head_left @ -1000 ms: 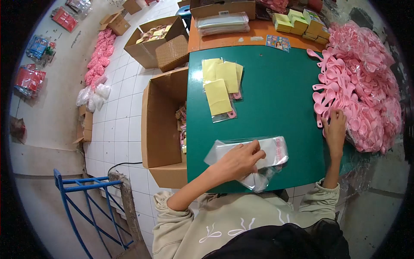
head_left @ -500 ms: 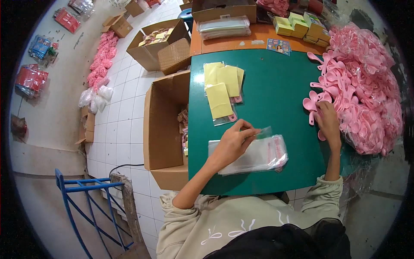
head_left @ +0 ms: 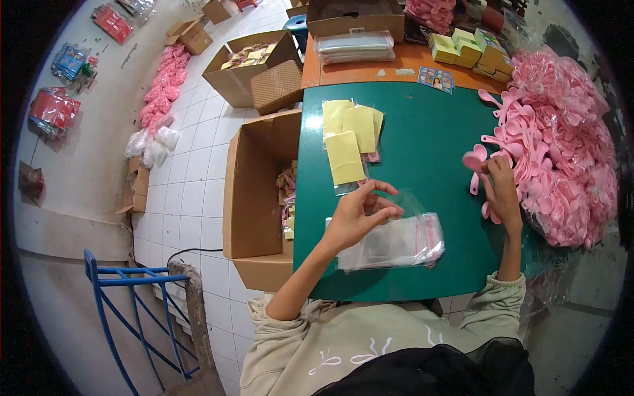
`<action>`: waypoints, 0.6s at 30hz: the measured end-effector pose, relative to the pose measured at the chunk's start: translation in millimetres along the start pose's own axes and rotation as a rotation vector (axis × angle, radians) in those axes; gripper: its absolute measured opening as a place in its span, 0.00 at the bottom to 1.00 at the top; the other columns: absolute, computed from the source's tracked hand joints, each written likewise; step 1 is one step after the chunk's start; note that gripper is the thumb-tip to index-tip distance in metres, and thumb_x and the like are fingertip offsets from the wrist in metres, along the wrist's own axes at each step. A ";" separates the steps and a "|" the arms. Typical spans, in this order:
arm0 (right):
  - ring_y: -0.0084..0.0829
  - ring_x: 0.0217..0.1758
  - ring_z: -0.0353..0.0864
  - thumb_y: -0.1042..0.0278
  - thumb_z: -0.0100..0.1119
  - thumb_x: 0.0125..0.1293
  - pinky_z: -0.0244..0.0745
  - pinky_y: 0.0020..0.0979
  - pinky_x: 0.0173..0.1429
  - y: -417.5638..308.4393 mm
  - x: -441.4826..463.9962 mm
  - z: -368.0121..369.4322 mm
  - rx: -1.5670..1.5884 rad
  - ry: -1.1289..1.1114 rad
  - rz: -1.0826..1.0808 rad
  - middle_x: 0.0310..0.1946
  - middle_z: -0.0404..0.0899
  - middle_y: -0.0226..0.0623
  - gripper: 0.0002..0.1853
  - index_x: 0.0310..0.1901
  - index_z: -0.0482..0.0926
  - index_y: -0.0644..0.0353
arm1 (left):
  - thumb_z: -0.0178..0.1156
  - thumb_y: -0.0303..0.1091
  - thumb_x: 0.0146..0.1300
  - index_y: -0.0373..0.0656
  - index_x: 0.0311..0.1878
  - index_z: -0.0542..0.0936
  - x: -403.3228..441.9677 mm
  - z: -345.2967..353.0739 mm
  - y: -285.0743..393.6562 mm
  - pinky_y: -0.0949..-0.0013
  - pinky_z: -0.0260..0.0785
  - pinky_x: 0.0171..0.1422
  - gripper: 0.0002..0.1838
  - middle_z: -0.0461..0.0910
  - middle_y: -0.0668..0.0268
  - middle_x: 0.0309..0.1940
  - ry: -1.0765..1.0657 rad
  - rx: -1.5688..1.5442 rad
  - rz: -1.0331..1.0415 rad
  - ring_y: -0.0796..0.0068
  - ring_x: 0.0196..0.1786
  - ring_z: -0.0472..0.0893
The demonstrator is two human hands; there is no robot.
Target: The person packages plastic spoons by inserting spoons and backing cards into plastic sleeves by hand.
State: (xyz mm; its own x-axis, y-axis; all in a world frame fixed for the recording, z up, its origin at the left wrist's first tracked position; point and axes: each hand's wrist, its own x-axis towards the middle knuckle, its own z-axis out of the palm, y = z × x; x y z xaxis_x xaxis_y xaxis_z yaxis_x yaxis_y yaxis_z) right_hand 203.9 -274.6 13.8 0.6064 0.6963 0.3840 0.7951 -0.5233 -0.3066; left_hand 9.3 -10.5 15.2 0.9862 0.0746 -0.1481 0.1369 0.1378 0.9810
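Observation:
My left hand (head_left: 360,214) is above a stack of clear plastic bags (head_left: 389,245) near the table's front. Its thumb and fingers curve around the raised edge of one clear plastic bag (head_left: 413,202); the exact grip is hard to see. On the right, my right hand (head_left: 500,188) pinches a pink spoon (head_left: 472,160), bowl pointing left, beside the heap of loose pink spoons (head_left: 524,135). Beyond my left hand lie several bagged packs with yellow cards (head_left: 345,158), overlapping one another.
An open cardboard box (head_left: 261,178) with packed items stands against the left edge of the green table (head_left: 422,145). Bulging bags of pink spoons (head_left: 568,171) line the right side. Yellow card stacks (head_left: 456,49) and more plastic sleeves (head_left: 353,47) sit at the back.
My right hand has lifted a pink spoon off the heap's left side. My left thumb and fingers have spread apart at the raised plastic. The whole view has shifted slightly.

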 end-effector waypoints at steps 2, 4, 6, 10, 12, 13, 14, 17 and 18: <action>0.45 0.37 0.71 0.76 0.51 0.60 0.66 0.38 0.43 -35.0 8.9 -6.8 0.179 0.064 0.013 0.33 0.71 0.44 0.08 0.41 0.70 0.66 | 0.60 0.28 0.62 0.38 0.46 0.72 -1.5 1.2 2.9 0.74 0.76 0.45 0.11 0.81 0.62 0.37 -0.005 -0.029 -0.024 0.76 0.42 0.81; 0.43 0.35 0.73 0.77 0.52 0.60 0.67 0.36 0.41 -59.1 8.5 -12.0 0.377 -0.098 0.062 0.32 0.71 0.43 0.08 0.41 0.71 0.66 | 0.60 0.28 0.62 0.38 0.44 0.73 -2.3 3.4 4.8 0.74 0.76 0.44 0.09 0.82 0.62 0.37 -0.009 -0.025 -0.037 0.76 0.42 0.81; 0.40 0.33 0.74 0.76 0.53 0.60 0.67 0.34 0.38 -81.3 8.8 -17.0 0.475 -0.209 0.039 0.31 0.71 0.42 0.07 0.40 0.73 0.66 | 0.60 0.28 0.62 0.38 0.42 0.74 -3.4 6.0 7.3 0.74 0.76 0.44 0.08 0.81 0.62 0.37 -0.002 -0.056 -0.034 0.75 0.42 0.82; 0.32 0.28 0.75 0.74 0.59 0.59 0.67 0.29 0.31 -109.3 13.2 -28.5 0.511 -0.257 -0.012 0.28 0.73 0.39 0.05 0.37 0.79 0.64 | 0.60 0.27 0.61 0.37 0.42 0.74 -4.0 5.3 7.0 0.74 0.76 0.42 0.08 0.82 0.61 0.36 0.013 -0.053 0.006 0.73 0.41 0.82; 0.29 0.26 0.75 0.73 0.61 0.58 0.66 0.27 0.28 -112.8 14.3 -30.1 0.529 -0.220 0.005 0.26 0.73 0.38 0.05 0.35 0.80 0.64 | 0.61 0.27 0.61 0.37 0.42 0.74 -5.4 5.3 6.9 0.74 0.76 0.42 0.09 0.82 0.61 0.36 0.017 -0.081 -0.007 0.74 0.40 0.83; 0.29 0.26 0.75 0.73 0.61 0.58 0.66 0.27 0.28 -113.5 14.7 -30.2 0.528 -0.191 -0.004 0.25 0.74 0.37 0.05 0.35 0.81 0.64 | 0.61 0.27 0.61 0.37 0.42 0.74 -5.9 5.2 7.0 0.74 0.76 0.42 0.09 0.83 0.60 0.36 0.019 -0.095 -0.013 0.74 0.40 0.83; 0.28 0.25 0.75 0.73 0.62 0.57 0.66 0.26 0.28 -114.4 15.0 -30.4 0.527 -0.161 -0.012 0.25 0.74 0.37 0.05 0.35 0.81 0.63 | 0.61 0.26 0.60 0.37 0.42 0.74 -6.4 5.1 8.3 0.74 0.76 0.42 0.09 0.83 0.60 0.36 0.018 -0.070 -0.021 0.74 0.40 0.83; 0.28 0.25 0.75 0.73 0.62 0.58 0.67 0.27 0.28 -119.4 15.3 -32.3 0.543 -0.260 -0.011 0.26 0.75 0.37 0.05 0.35 0.82 0.63 | 0.62 0.26 0.59 0.36 0.43 0.74 -7.9 4.9 11.8 0.75 0.76 0.43 0.11 0.83 0.60 0.35 0.017 -0.015 -0.030 0.76 0.40 0.83; 0.28 0.25 0.75 0.73 0.62 0.58 0.67 0.27 0.28 -120.4 15.7 -33.0 0.545 -0.261 -0.018 0.26 0.76 0.37 0.05 0.35 0.82 0.63 | 0.62 0.26 0.59 0.36 0.44 0.74 -8.4 4.9 11.5 0.75 0.76 0.44 0.11 0.83 0.60 0.35 0.022 -0.010 -0.023 0.76 0.40 0.83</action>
State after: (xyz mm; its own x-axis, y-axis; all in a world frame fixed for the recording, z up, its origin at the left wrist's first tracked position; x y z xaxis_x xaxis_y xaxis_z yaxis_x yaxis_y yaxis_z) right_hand 118.2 -216.9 85.5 0.5152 0.8362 0.1880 0.6425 -0.2316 -0.7304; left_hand 3.0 -14.3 28.3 0.9804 0.0932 -0.1734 0.1584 0.1493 0.9760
